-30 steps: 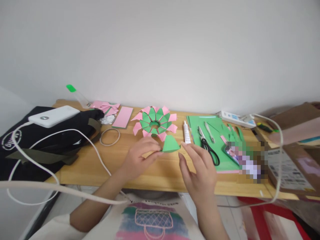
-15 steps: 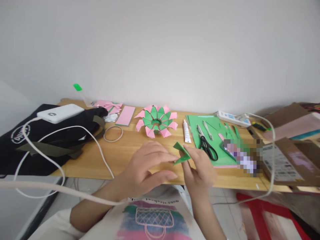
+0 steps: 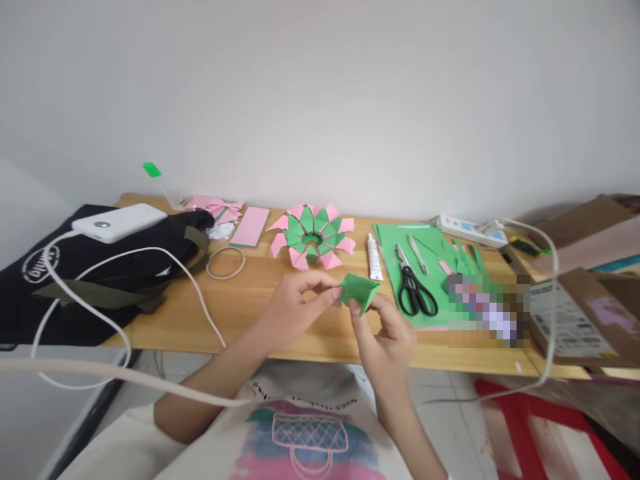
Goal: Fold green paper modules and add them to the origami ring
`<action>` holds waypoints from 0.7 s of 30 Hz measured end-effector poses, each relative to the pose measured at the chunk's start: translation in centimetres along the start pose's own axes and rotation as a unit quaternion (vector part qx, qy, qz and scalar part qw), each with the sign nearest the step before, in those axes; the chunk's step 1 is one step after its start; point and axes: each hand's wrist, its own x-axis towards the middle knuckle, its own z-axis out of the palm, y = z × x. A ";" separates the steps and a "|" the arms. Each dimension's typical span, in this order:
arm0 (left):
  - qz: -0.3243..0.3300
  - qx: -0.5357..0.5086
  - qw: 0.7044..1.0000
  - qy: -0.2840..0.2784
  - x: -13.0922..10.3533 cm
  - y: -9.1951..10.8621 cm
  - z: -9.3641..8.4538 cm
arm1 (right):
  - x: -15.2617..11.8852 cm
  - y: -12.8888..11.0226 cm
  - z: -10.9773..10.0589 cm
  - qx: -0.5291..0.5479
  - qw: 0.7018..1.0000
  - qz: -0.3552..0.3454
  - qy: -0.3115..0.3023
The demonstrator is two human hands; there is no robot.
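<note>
Pinches a small, folded green paper piece (image 3: 358,288) in both hands over the light wooden surface (image 3: 250,327), nearer the body than the ring-shaped pink-and-green paper flower (image 3: 325,220) and slightly to its right, with fingertips of the left hand (image 3: 295,307) closed on the left edge and thumb and fingers of the right hand (image 3: 387,333) gripping the lower right part. Shows, to the right of the flower, a white tube (image 3: 374,258), then black-handled metal scissors (image 3: 410,283) on green paper sheets (image 3: 390,243); to its left, a rectangular pink paper stack (image 3: 251,227) and a thin beige ring (image 3: 226,247).
</note>
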 end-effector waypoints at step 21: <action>0.084 0.346 0.934 -0.016 7.0 -2.0 -2.2 | 5.8 7.1 1.1 0.082 0.979 0.146 0.113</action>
